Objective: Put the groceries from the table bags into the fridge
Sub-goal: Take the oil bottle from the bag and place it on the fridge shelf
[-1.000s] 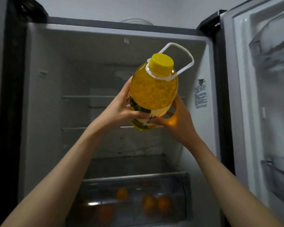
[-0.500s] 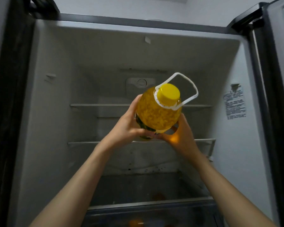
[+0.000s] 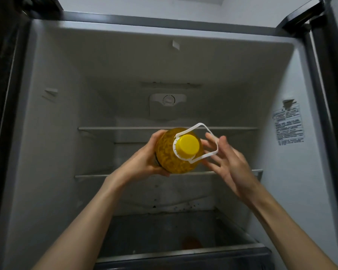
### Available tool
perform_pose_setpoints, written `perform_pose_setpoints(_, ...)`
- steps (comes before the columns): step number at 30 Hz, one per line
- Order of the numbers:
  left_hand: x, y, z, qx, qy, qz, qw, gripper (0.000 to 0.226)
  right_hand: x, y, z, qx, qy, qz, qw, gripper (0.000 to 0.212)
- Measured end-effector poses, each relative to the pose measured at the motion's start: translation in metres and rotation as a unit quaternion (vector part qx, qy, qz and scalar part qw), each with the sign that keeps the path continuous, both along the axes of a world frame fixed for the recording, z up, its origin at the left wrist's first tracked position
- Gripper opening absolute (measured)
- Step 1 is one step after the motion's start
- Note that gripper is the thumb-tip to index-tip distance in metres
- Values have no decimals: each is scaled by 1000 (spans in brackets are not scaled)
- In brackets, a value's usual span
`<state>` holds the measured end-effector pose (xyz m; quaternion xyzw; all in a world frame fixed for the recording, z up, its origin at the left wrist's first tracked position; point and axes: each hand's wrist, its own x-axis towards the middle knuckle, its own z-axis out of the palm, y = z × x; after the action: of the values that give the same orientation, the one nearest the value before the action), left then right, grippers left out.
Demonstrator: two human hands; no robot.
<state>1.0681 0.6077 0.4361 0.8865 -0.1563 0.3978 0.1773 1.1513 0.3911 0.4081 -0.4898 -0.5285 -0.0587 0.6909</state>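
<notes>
Inside the open fridge (image 3: 53,152), between two shelves, the left hand (image 3: 144,160) grips the yellow bottle (image 3: 176,152) around its body. The right hand (image 3: 228,162) is beside it, fingers spread and relaxed, touching the white handle (image 3: 213,137).

I see a clear plastic bottle (image 3: 173,154) of yellow oil with a yellow cap (image 3: 187,144) tipped toward me and a white carry handle (image 3: 207,133) swung out to the right. It sits inside the open fridge (image 3: 125,75), level with the middle shelf (image 3: 232,172), below the upper shelf (image 3: 125,128)
</notes>
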Motion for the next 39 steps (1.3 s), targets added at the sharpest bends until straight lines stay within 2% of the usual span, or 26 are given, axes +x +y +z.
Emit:
perform_pose_setpoints(2, 0, 0, 2, -11, 12, 0, 1000, 108, -13, 1, 2, -51, -71, -53, 995, 64)
perform_pose_setpoints(4, -1, 0, 4, -23, 27, -7, 999, 104, -21, 6, 4, -60, -127, -133, 981, 73)
perform_pose_setpoints(7, -13, 2, 8, -36, 82, -16, 996, 97, -23, 9, 5, -62, -118, -129, 983, 78)
perform_pose_setpoints(9, -28, 3, 7, -77, 100, -34, 991, 86, -26, 8, 7, -65, -108, -120, 985, 80)
perform_pose_setpoints(11, -41, -3, 1, -119, 63, -78, 988, 70, -27, 7, 10, -66, -103, -117, 986, 80)
perform_pose_setpoints(13, -44, -15, -7, -127, 22, -80, 988, 60, -29, 7, 14, -69, -105, -109, 986, 80)
perform_pose_setpoints(17, -32, -17, -10, -105, -25, -26, 994, 48, -25, 14, 16, -93, -107, -89, 986, 78)
perform_pose_setpoints(20, -27, -6, -9, -106, -5, 5, 994, 52, -12, 30, 17, -108, -111, -106, 982, 70)
perform_pose_setpoints(22, -22, -1, -4, -79, -8, 63, 995, 56, -2, 41, 19, -117, -114, -136, 977, 65)
perform_pose_setpoints(25, -11, 2, 4, -36, -19, 168, 985, 56, 8, 55, 23, -149, -130, -195, 961, 62)
perform_pose_setpoints(31, 10, 10, 1, -34, -39, 265, 963, 57, 28, 69, 33, -190, -139, -201, 951, 52)
perform_pose_setpoints(35, 19, 10, 7, -23, -24, 293, 956, 55, 39, 74, 40, -218, -136, -190, 948, 40)
perform_pose_setpoints(39, 33, 12, 8, -15, 20, 308, 951, 49, 50, 80, 42, -233, -124, -221, 939, 48)
